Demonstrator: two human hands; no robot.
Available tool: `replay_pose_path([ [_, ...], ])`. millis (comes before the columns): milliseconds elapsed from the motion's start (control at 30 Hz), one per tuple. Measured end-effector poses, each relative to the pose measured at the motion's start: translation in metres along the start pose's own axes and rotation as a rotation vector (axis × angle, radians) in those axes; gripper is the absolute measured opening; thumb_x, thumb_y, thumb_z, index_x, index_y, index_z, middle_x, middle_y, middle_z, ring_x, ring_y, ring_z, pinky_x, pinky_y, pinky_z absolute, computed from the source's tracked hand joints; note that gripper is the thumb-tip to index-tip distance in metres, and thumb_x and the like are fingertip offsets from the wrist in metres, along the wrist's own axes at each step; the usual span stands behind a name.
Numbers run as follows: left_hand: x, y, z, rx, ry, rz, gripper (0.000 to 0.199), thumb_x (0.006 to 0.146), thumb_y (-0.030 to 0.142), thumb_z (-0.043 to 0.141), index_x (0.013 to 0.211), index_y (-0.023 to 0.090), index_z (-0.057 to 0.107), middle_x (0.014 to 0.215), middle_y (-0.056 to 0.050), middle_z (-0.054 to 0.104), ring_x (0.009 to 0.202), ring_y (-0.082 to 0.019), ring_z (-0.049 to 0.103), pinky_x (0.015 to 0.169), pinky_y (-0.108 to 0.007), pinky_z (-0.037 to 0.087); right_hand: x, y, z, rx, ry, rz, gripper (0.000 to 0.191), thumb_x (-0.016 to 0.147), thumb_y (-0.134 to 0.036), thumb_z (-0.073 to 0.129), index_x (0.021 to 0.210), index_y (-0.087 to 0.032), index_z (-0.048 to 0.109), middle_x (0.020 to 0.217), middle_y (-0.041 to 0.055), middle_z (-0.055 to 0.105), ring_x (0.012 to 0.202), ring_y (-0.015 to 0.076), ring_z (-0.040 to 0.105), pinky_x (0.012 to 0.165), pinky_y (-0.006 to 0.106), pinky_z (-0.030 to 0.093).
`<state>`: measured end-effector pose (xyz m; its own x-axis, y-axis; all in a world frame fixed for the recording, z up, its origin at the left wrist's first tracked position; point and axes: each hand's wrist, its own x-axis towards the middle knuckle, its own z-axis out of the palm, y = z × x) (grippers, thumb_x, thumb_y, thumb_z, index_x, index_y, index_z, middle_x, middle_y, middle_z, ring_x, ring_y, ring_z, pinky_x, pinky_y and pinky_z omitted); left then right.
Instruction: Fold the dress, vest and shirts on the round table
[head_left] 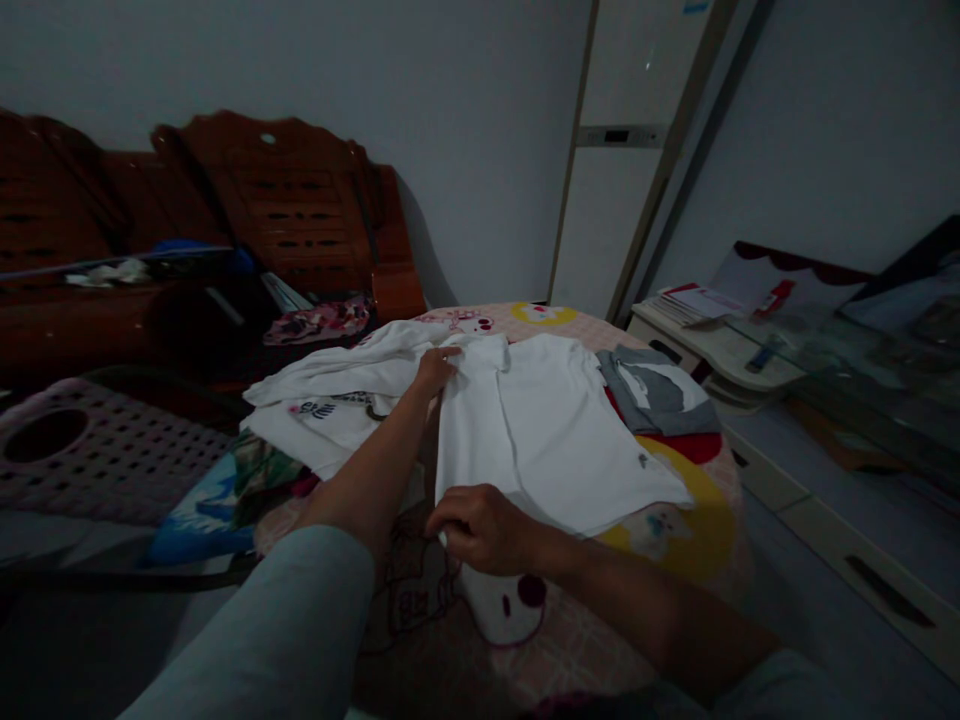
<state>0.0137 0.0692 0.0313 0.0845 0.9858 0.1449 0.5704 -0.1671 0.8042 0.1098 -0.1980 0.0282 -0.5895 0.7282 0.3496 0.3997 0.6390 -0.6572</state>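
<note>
A white shirt (559,430) lies spread on the round table, its left side folded over in a long strip. At the far left corner of that strip, my left hand (437,368) is closed on the cloth, with its fingertips partly hidden. My right hand (484,530) is closed at the near left corner, and a bit of white cloth shows under its fingers. To the left of my left arm lies a heap of white clothes (337,375), one with a dark print. A folded grey garment (660,390) with a white patch rests on a red one (701,445) at the right.
The table (592,640) has a pink, cartoon-patterned cover. A woven chair (112,440) stands at the left, and a carved wooden sofa (277,210) behind it. At the right is a white cabinet (757,480) with papers (697,303). A tall white appliance (611,200) stands in the corner.
</note>
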Motion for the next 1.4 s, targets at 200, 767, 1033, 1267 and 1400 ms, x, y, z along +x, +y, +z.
replay_pose_path([
  [200, -0.013, 0.007, 0.002, 0.345, 0.030, 0.096, 0.054, 0.069, -0.001, 0.057, 0.121, 0.008, 0.067, 0.128, -0.018, 0.064, 0.121, -0.032, 0.058, 0.106, -0.041, 0.043, -0.001, 0.003, 0.001, 0.041, -0.159, 0.034, 0.029, 0.078, -0.009, 0.066, 0.107, -0.011, 0.070, 0.098, 0.0089, 0.071, 0.083, 0.0151, 0.064, 0.077, 0.025, 0.049],
  [767, -0.110, 0.030, 0.069, 0.595, -0.302, 0.482, 0.052, 0.098, 0.034, 0.045, 0.145, 0.010, 0.042, 0.154, -0.021, 0.040, 0.146, -0.032, 0.031, 0.119, -0.052, 0.024, -0.046, 0.054, -0.117, -0.331, 0.356, 0.538, 0.021, 0.087, -0.018, 0.054, 0.085, -0.013, 0.074, 0.081, 0.0075, 0.074, 0.074, 0.0157, 0.063, 0.072, 0.026, 0.045],
  [1033, -0.106, 0.059, 0.050, 0.339, -0.445, 0.472, 0.042, 0.090, 0.025, 0.058, 0.131, 0.016, 0.058, 0.137, -0.013, 0.061, 0.127, -0.026, 0.057, 0.108, -0.037, 0.042, -0.109, 0.082, -0.184, -0.750, 0.423, 1.141, 0.023, 0.087, -0.032, 0.059, 0.080, -0.016, 0.074, 0.089, 0.0160, 0.072, 0.087, 0.0252, 0.066, 0.074, 0.033, 0.045],
  [1267, -0.190, 0.118, 0.052, 0.156, -0.909, 0.927, 0.025, 0.092, 0.037, 0.060, 0.104, 0.017, 0.067, 0.098, -0.006, 0.073, 0.087, -0.018, 0.068, 0.079, -0.027, 0.050, -0.112, 0.085, -0.181, -0.703, 0.219, 1.183, 0.031, 0.089, -0.039, 0.055, 0.074, -0.016, 0.070, 0.082, 0.0157, 0.069, 0.078, 0.0229, 0.063, 0.071, 0.035, 0.044],
  [1400, -0.235, 0.118, 0.077, 0.399, -0.836, 1.031, 0.046, 0.082, 0.051, 0.068, 0.110, 0.015, 0.061, 0.109, -0.013, 0.067, 0.094, -0.026, 0.066, 0.073, -0.033, 0.053, -0.115, 0.091, -0.183, -0.616, 0.215, 1.142, 0.019, 0.082, -0.031, 0.062, 0.069, -0.018, 0.069, 0.077, 0.0112, 0.069, 0.071, 0.0200, 0.061, 0.067, 0.031, 0.044],
])
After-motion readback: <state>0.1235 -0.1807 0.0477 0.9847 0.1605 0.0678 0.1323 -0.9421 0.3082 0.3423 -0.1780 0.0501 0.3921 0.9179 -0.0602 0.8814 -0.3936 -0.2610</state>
